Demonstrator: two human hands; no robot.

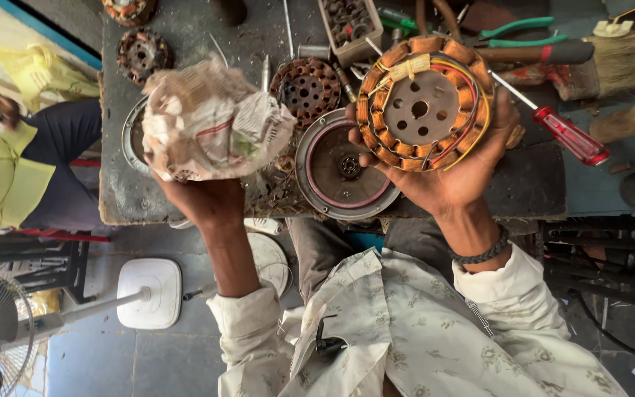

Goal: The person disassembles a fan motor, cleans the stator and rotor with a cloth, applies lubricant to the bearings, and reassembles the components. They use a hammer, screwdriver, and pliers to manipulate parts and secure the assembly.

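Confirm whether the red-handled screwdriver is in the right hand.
No: the right hand holds a wound stator; the red-handled screwdriver lies on the bench.

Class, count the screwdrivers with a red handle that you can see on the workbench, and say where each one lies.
1. The red-handled screwdriver lies on the workbench just right of the right hand, which holds a copper-wound stator. Others may be hidden among the clutter.

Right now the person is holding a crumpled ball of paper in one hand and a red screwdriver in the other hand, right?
Not quite. The left hand does hold the crumpled ball of paper, but the right hand holds a round motor winding with copper coils, not the red screwdriver. That lies on the workbench beside it, as the head view shows.
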